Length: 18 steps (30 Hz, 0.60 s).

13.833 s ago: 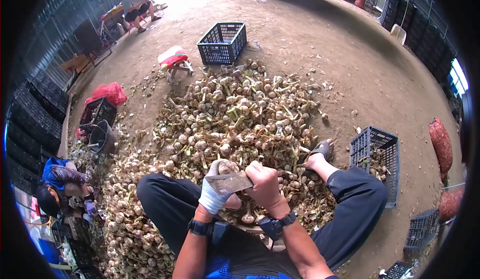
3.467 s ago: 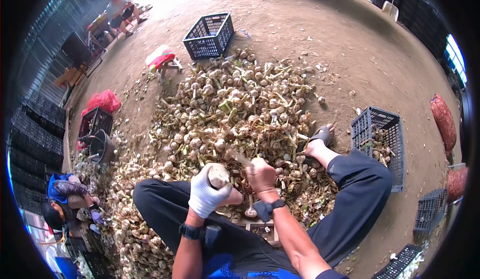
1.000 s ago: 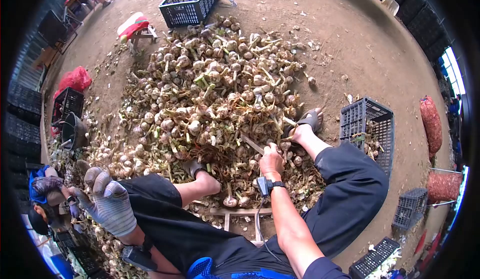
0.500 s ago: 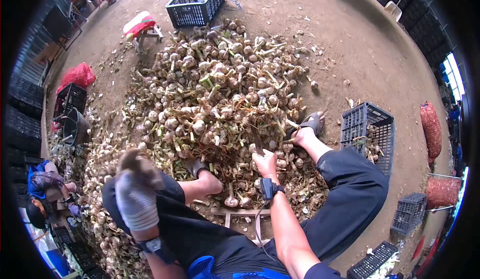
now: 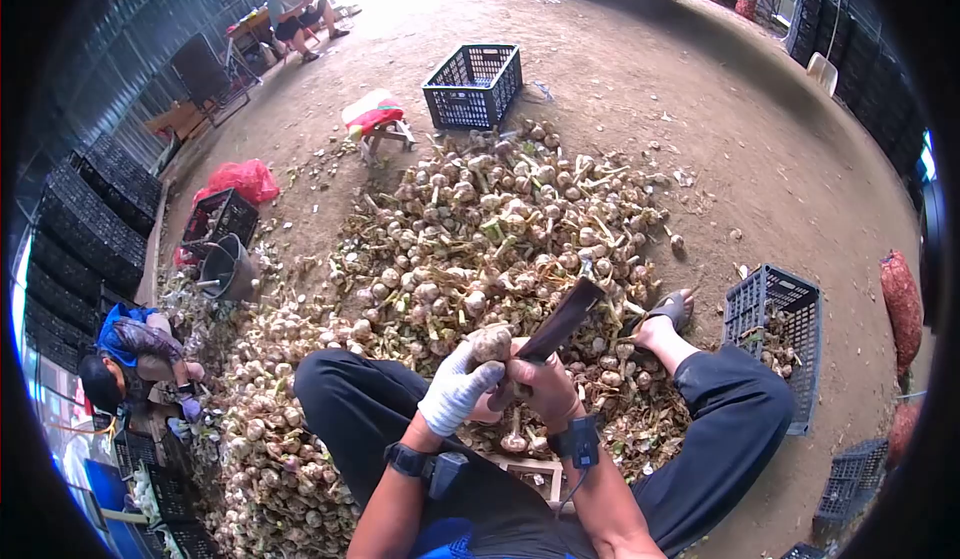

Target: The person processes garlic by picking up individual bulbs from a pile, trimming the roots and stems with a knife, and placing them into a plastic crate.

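My left hand (image 5: pixel 457 389), in a whitish glove, is closed round a garlic bulb (image 5: pixel 491 344) above the near edge of the heap. Right beside it, my bare right hand (image 5: pixel 541 384) grips a knife (image 5: pixel 563 321) whose broad dark blade points up and to the right. The two hands meet just under the bulb. Beyond them spreads a large heap of garlic (image 5: pixel 500 209) with stems and roots. A small wooden frame (image 5: pixel 535 467) lies between my legs, with loose bulbs near it.
A black crate (image 5: pixel 473 89) stands behind the heap, another crate (image 5: pixel 775 334) by my right foot. A draped stool (image 5: pixel 376 124) and a bucket (image 5: pixel 230 267) are at the left. A co-worker (image 5: pixel 130 354) crouches at far left; another person (image 5: pixel 295 14) sits at the back.
My left hand has come from the lower left to the middle and now holds a bulb. My right hand has lifted the knife from the heap beside it. The view has tilted up.
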Tool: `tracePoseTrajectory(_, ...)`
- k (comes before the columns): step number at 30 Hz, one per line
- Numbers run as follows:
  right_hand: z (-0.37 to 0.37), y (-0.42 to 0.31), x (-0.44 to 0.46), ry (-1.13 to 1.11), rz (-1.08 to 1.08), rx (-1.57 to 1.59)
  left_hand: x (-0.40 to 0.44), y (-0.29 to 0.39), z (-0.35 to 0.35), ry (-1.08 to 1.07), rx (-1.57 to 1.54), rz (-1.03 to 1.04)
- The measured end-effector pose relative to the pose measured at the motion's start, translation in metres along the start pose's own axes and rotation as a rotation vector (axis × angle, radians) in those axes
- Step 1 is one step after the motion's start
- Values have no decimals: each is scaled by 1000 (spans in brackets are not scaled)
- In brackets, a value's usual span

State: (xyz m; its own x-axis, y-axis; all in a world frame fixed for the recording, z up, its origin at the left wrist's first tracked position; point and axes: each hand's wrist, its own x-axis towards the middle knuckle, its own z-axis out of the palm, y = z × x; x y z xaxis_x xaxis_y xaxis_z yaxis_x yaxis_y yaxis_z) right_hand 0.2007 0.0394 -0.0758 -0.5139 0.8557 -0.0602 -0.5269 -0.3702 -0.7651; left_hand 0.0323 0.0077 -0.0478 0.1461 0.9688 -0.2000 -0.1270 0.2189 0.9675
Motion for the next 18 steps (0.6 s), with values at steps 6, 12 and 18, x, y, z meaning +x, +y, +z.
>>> tracePoseTrajectory(6, 18, -8, 4, 266, -89, -177, 4, 9, 5, 154, -91, 144)
tracePoseTrajectory(12, -2, -16, 9, 336, -742, -1128, 5, -4, -4, 265, 285, 292)
tracePoseTrajectory(18, 8, -14, 13, 265, -822, -1365, -5, 15, -2, 170, 338, 261)
